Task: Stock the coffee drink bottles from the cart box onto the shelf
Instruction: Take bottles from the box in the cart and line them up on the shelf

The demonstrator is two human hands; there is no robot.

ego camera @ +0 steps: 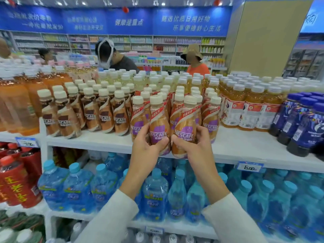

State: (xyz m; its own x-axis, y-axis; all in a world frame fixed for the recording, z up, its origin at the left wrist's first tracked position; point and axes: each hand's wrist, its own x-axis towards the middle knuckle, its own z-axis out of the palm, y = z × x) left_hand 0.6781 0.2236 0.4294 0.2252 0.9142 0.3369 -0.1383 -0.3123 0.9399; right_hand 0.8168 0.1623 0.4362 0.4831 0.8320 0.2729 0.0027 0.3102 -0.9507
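Observation:
I hold two Nescafe coffee bottles with purple labels and cream caps at the front edge of the white top shelf (245, 146). My left hand (145, 142) grips the left bottle (158, 120) around its lower half. My right hand (191, 144) grips the right bottle (185, 123) the same way. Both bottles stand upright, side by side, just in front of a group of matching purple-label bottles (210, 118). Whether their bases touch the shelf is hidden by my fingers. The cart box is out of view.
Brown-label Nescafe bottles (91, 113) fill the shelf to the left, tea bottles (249, 109) and dark blue bottles (301, 127) to the right. Blue water bottles (154, 193) crowd the shelf below, red bottles (15, 181) at lower left. Shoppers (114, 58) stand beyond the shelf.

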